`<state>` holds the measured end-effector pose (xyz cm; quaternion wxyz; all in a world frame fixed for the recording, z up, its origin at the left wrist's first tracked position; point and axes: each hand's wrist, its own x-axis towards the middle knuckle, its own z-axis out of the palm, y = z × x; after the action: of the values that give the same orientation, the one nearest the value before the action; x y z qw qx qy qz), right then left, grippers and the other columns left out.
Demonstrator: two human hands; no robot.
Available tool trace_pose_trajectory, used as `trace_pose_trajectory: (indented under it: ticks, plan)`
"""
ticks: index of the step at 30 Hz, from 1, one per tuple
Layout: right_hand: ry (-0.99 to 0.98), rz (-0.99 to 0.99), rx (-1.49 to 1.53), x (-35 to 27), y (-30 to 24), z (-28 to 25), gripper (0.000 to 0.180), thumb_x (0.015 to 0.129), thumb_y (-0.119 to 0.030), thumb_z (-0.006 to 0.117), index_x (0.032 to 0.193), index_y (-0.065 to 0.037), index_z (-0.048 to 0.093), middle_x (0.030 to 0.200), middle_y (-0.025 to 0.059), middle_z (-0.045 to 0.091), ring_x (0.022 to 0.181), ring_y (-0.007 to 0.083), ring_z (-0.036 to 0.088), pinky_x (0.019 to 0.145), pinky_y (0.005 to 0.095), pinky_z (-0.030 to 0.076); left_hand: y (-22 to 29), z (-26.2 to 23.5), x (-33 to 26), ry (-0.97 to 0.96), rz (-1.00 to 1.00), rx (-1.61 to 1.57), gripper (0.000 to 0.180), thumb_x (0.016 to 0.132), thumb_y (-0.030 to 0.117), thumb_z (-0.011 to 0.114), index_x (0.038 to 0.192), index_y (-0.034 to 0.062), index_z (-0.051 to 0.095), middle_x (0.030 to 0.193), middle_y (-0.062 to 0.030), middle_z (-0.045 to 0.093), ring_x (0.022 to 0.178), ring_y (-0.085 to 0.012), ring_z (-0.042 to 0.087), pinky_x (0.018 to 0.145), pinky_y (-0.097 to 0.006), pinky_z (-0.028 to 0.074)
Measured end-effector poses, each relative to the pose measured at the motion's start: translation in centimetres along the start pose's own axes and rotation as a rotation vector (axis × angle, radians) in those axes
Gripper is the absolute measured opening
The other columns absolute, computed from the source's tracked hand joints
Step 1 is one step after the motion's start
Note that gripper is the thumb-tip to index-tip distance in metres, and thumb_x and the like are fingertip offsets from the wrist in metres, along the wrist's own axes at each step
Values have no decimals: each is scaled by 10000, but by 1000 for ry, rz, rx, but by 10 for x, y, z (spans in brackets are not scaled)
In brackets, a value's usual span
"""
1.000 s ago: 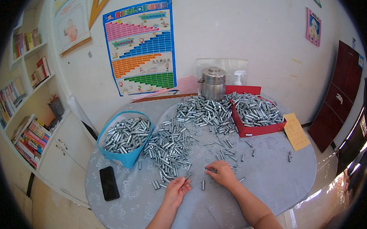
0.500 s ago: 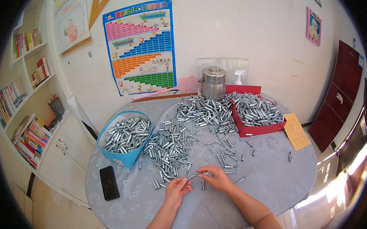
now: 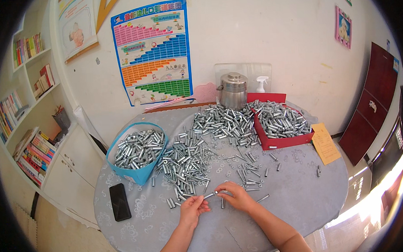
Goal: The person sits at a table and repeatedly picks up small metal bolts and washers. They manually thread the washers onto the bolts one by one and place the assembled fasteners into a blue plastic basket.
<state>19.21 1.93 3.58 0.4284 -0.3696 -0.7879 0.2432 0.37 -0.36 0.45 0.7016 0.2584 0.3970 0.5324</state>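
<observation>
Near the front of the table, my left hand (image 3: 192,211) is closed in a pinch on one end of a silver bolt (image 3: 209,195). The fingers of my right hand (image 3: 236,196) pinch at its other end; whether a small nut or washer sits there is too small to tell. Just beyond both hands spreads a heap of silver bolts and metal sleeves (image 3: 183,166), with small washers and nuts (image 3: 220,163) scattered beside it. A metal sleeve (image 3: 223,203) stands right below my right fingers, and a loose bolt (image 3: 262,198) lies to their right.
A blue container (image 3: 139,173) full of metal sleeves stands at left, above a black phone (image 3: 120,201). At the back are a steel pot (image 3: 234,91), a white spray bottle (image 3: 261,84) and a red box (image 3: 285,142) of sleeves. Beside it lies a yellow paper (image 3: 326,144).
Both hands stay in nearly the same place, still pinching the bolt between them. My right fingers have shifted very slightly at its end.
</observation>
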Motion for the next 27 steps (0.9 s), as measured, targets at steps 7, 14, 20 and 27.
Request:
trace_pose_trajectory:
  ticks: [7,14,20,27]
  plan:
    - [-122,312,-34,-6,4,1,252,870,-231,479,802,-18,596,729,112,587,680,260,558,645,316,441,-2,3,-2,-50,19,32,124,830,103,554,863,-17,550,746,-112,600,584,-152,581,551,-299,531]
    - [-106,363,206,-11,10,7,290,889,-262,447,849,-15,593,722,92,597,676,170,573,637,282,443,-1,-1,2,39,37,-36,92,830,114,558,834,24,541,755,-102,601,597,-143,581,551,-295,524]
    - [-16,337,314,-4,-7,9,269,895,-243,446,910,-21,597,781,80,602,673,140,565,643,265,453,1,-2,2,7,57,-61,92,831,117,557,849,27,540,763,-102,598,600,-142,579,564,-290,530]
    - [-71,403,373,-7,-2,9,295,904,-245,428,1033,-17,565,861,77,599,692,123,546,653,252,451,1,-3,2,13,63,-46,98,836,114,549,862,21,537,763,-104,599,601,-143,581,566,-286,532]
